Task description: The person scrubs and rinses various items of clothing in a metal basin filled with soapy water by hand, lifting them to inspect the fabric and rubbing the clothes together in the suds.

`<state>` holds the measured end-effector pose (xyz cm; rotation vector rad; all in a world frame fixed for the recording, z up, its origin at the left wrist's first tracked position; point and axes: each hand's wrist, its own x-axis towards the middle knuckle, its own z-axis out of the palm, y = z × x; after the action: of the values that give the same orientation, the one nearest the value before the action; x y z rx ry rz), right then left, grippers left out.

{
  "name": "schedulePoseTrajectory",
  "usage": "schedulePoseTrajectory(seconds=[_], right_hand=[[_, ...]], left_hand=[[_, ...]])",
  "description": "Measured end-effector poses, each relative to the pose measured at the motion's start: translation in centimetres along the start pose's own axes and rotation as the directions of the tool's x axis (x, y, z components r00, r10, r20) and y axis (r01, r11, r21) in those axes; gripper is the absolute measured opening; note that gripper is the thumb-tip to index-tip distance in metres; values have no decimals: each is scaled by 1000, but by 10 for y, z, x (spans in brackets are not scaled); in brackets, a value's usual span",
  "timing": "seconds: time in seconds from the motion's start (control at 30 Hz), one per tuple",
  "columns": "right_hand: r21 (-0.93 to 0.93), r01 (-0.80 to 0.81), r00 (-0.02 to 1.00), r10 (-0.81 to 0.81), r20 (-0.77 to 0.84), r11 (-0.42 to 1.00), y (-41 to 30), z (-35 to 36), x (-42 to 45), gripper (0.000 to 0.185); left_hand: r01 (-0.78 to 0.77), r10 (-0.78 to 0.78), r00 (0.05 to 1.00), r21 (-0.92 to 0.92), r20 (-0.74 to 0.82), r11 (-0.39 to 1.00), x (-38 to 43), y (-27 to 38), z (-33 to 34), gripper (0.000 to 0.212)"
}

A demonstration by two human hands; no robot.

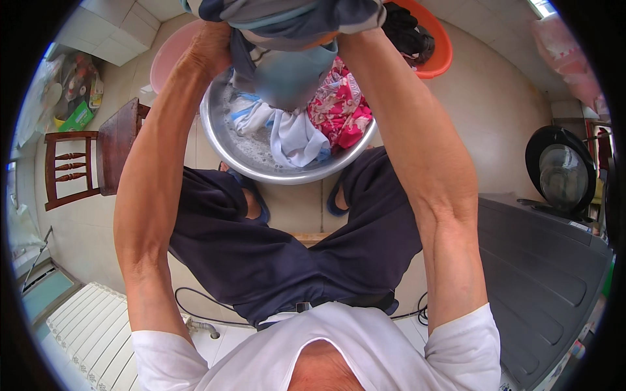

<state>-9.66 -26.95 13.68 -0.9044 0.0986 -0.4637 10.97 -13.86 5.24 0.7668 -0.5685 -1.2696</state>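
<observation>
Both arms reach forward over a large metal basin (288, 177) on the floor between my feet. My left hand (215, 46) grips the left side of a bunched grey, navy and light-blue cloth garment (293, 19). The garment's right side is held by my right hand (359, 39), whose fingers are largely hidden beneath the fabric. Part of the cloth hangs down above the basin. Inside the basin, a white and light-blue cloth (296, 139) lies in sudsy water, and a red floral cloth (342, 110) lies at the right.
Behind the basin stand a pink basin (164, 61) at left and an orange basin (442, 54) with dark clothes. A wooden chair (117, 146) is at left. A front-loading washing machine (533, 273) with its round door (562, 171) swung out stands at right.
</observation>
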Motion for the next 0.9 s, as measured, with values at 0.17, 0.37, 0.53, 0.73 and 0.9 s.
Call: schedulePoseTrajectory(seconds=[0.17,0.37,0.53,0.73,0.9], right_hand=[[32,18,1000,-18,-22,999,-6,2,-2,43],[81,33,999,-32,-20,996,-15,-1,-1,42],[20,-11,1000,11,5,1000,-23,-29,0,41],[-856,-79,965,255,62,510,24,-107,-19,59],[-817,-60,942,302,144,574,78,-90,-41,75]], left_hand=[[62,-25,956,-117,294,991,-27,-5,36,64],[-99,107,990,76,-98,992,-26,-8,72,66],[-210,230,954,122,-190,970,-23,-1,95,69],[-219,210,972,-90,-102,971,-46,38,133,79],[-208,247,966,-335,77,919,-41,41,131,74]])
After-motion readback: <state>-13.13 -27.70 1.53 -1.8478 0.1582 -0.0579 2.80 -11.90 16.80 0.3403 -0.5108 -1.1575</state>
